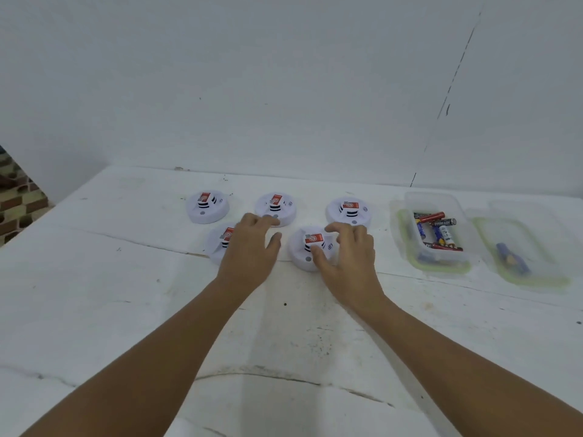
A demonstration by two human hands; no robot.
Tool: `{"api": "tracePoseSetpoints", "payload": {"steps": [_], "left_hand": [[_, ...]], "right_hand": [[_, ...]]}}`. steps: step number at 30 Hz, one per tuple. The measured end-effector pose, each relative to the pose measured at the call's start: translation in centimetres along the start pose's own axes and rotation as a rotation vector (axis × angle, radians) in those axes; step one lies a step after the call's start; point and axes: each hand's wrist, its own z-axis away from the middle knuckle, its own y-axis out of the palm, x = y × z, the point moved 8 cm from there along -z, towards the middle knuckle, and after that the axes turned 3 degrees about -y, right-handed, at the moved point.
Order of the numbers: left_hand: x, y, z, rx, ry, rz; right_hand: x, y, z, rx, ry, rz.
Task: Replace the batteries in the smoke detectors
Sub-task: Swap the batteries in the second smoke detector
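In the head view, five white round smoke detectors sit on a white table (126, 310), each with a red label on its raised centre. Taking the front right detector (307, 247) as the landmark: the right hand (347, 260) reaches over it, fingers loosely curled and spread around its right side, with the thumb lying against its near edge by the raised centre; whether the fingers actually grip it I cannot tell. To the landmark's left is the front left detector (220, 244), partly covered by the left hand (249, 250), which hovers over it with relaxed, slightly spread fingers and holds nothing, the thumb pointing toward the landmark. Behind the landmark, in a row by the wall, stand the back left detector (206, 207), the back middle detector (276, 208) just beyond the left fingertips, and the back right detector (348, 211) just beyond the right fingers. To the right of the landmark sits a clear plastic container (410, 203) holding several batteries (438, 231), and further right lies a clear lid (536, 272) with a single blue battery (511, 260) on it.
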Motion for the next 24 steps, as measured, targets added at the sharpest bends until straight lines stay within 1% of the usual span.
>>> {"api": "tracePoseSetpoints", "payload": {"steps": [2, 4, 5, 7, 8, 10, 11, 13, 15, 16, 17, 18, 19, 20, 21, 23, 24], "left_hand": [[1.3, -1.5, -0.3, -0.065, 0.004, -0.125], [3.2, -2.6, -0.6, -0.073, -0.048, -0.252], [4.1, -2.7, -0.7, -0.040, -0.084, -0.305], [5.8, -2.3, -0.7, 0.103, -0.170, -0.390], [6.5, -1.9, -0.5, 0.180, -0.209, -0.403], [7.4, -1.4, -0.4, 0.255, -0.242, -0.354], [7.5, -1.4, -0.4, 0.256, -0.235, -0.324], [7.6, -1.8, -0.3, 0.197, -0.215, -0.259], [7.2, -3.2, 0.1, 0.116, -0.252, -0.113], [6.9, -4.1, 0.3, 0.073, -0.290, -0.004], [6.7, -4.9, 0.5, 0.042, -0.346, 0.141], [6.6, -5.4, 0.8, 0.031, -0.430, 0.342], [6.7, -5.5, 1.2, 0.030, -0.532, 0.596], [6.8, -5.3, 1.6, 0.045, -0.626, 0.837], [6.5, -5.2, 2.0, 0.072, -0.682, 1.043], [5.2, -5.0, 2.5, 0.153, -0.683, 1.332], [4.1, -5.1, 2.8, 0.191, -0.664, 1.422]], "right_hand": [[1.7, 0.7, -0.3, 0.024, -0.074, -0.029], [3.5, 1.8, -0.6, 0.084, -0.139, -0.056], [4.4, 2.3, -0.7, 0.117, -0.165, -0.066], [5.8, 3.4, -0.7, 0.168, -0.202, -0.072], [6.4, 3.9, -0.7, 0.188, -0.209, -0.076], [7.5, 4.7, -0.8, 0.221, -0.212, -0.092], [8.0, 5.0, -0.8, 0.232, -0.215, -0.102], [8.7, 5.4, -0.9, 0.242, -0.222, -0.132], [9.2, 5.2, -1.1, 0.240, -0.196, -0.191], [9.4, 5.0, -1.2, 0.230, -0.174, -0.235], [9.6, 4.8, -1.4, 0.215, -0.150, -0.283], [9.8, 4.5, -1.5, 0.205, -0.128, -0.333], [10.0, 4.4, -1.7, 0.202, -0.111, -0.379], [10.3, 4.2, -1.7, 0.202, -0.105, -0.413], [10.7, 4.0, -1.8, 0.206, -0.110, -0.434], [11.5, 3.8, -1.8, 0.227, -0.136, -0.448], [11.9, 3.8, -1.7, 0.242, -0.152, -0.451]]}}
